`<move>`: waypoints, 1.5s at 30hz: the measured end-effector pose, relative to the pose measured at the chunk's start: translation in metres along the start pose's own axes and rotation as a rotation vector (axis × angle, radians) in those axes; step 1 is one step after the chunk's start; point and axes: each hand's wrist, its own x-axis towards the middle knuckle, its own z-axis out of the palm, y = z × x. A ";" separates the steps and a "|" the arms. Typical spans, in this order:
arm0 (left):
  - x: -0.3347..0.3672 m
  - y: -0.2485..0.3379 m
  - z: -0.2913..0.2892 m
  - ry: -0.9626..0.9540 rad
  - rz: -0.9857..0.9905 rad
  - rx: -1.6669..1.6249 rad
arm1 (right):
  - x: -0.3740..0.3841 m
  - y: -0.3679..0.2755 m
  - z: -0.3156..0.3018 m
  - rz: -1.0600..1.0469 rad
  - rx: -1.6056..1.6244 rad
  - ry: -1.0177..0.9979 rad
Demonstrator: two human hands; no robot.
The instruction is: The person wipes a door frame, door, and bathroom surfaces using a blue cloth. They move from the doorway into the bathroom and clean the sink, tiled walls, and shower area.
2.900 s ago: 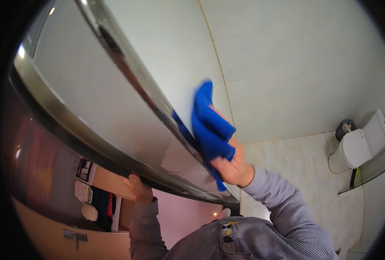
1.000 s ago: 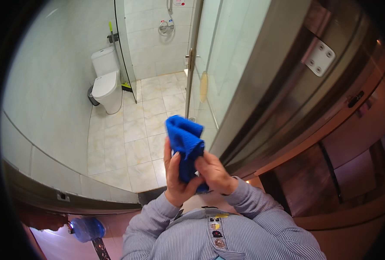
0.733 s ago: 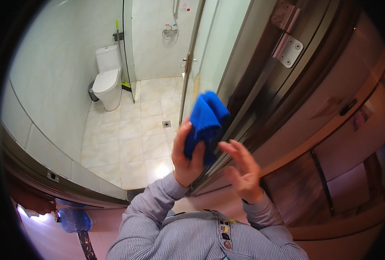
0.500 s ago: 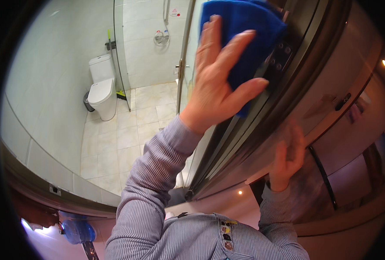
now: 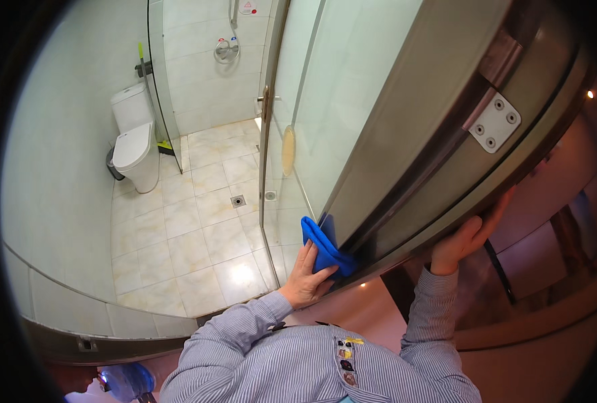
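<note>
A folded blue cloth point(image 5: 325, 252) is pressed against the lower part of the brown metal door frame point(image 5: 406, 134). My left hand point(image 5: 305, 277) grips its near edge, fingers bent over the fabric. Around the outer edge of the frame, my right hand point(image 5: 461, 243) lies with its fingers stretched out and nothing visible in them. Some of its fingertips are hard to make out against the dark edge. Higher up on the frame sits a metal hinge plate point(image 5: 495, 122) with several screws.
Left of the frame stands a glass door point(image 5: 339, 74) with a handle point(image 5: 265, 104). Beyond it are a white toilet point(image 5: 135, 138), a green-handled broom point(image 5: 152, 87), a shower valve point(image 5: 226, 50) and a floor drain point(image 5: 238, 201). A blue water bottle point(image 5: 127, 381) is at lower left.
My left hand has come down along the frame with the blue cloth, from the top to low near my body. My right hand has moved to the frame's outer edge. The view has shifted.
</note>
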 end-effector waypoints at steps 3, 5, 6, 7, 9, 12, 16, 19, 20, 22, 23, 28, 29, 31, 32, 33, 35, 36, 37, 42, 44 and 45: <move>0.012 0.003 -0.014 -0.043 -0.036 -0.097 | -0.001 0.001 0.000 0.017 -0.016 0.026; 0.051 0.007 -0.023 -0.049 -0.067 -0.089 | -0.002 0.001 0.000 0.030 -0.052 0.036; 0.080 0.007 -0.026 0.068 -0.011 -0.204 | -0.002 0.001 0.000 0.030 -0.092 0.052; 0.111 0.008 -0.030 0.175 0.014 -0.302 | -0.003 0.002 -0.002 0.034 -0.125 0.059; 0.167 0.013 -0.046 0.216 0.057 -0.247 | -0.004 0.003 -0.007 0.037 -0.179 0.061; 0.237 0.018 -0.067 0.270 0.092 -0.214 | -0.005 0.007 -0.015 0.009 -0.286 0.042; 0.266 -0.005 -0.076 0.328 0.085 -0.101 | -0.006 0.007 -0.017 -0.113 -0.403 -0.049; 0.225 -0.046 -0.057 0.371 -0.073 -0.198 | -0.005 0.001 -0.011 0.041 -0.127 0.039; 0.204 -0.063 -0.046 0.372 -0.129 -0.189 | -0.005 -0.001 -0.008 0.025 -0.117 0.052; 0.149 -0.092 -0.021 0.368 -0.260 -0.193 | -0.005 -0.005 -0.004 0.027 -0.096 0.098; 0.118 -0.102 -0.007 0.375 -0.323 -0.198 | -0.006 -0.007 -0.003 -0.006 -0.166 0.079; -0.025 -0.111 0.052 0.238 -0.769 -0.299 | -0.008 -0.008 -0.004 -0.004 -0.267 0.018; -0.043 -0.106 0.059 0.189 -0.857 -0.339 | -0.005 -0.008 -0.005 -0.002 -0.214 0.005; -0.066 -0.091 0.067 0.189 -0.952 -0.469 | 0.000 -0.007 -0.007 -0.101 -0.381 0.017; -0.069 -0.083 0.067 0.190 -0.994 -0.535 | 0.003 -0.007 -0.008 -0.194 -0.481 0.003; -0.068 -0.075 0.065 0.197 -0.980 -0.541 | 0.006 -0.006 -0.008 -0.159 -0.441 -0.017; -0.055 -0.053 0.057 0.205 -0.963 -0.556 | 0.010 -0.006 -0.008 -0.116 -0.348 -0.036; -0.045 -0.039 0.052 0.215 -0.888 -0.448 | 0.011 -0.005 -0.008 -0.048 -0.237 0.016; -0.035 -0.022 0.046 0.231 -0.842 -0.437 | 0.010 -0.004 -0.008 -0.080 -0.238 0.018; 0.014 0.057 0.045 0.355 -0.418 -0.177 | 0.005 0.003 -0.009 -0.138 -0.206 -0.013; 0.020 0.064 0.053 0.376 -0.252 -0.015 | 0.004 0.008 -0.009 -0.211 -0.070 -0.048; 0.018 0.065 0.058 0.366 -0.239 0.071 | 0.005 0.011 -0.011 -0.218 -0.059 -0.075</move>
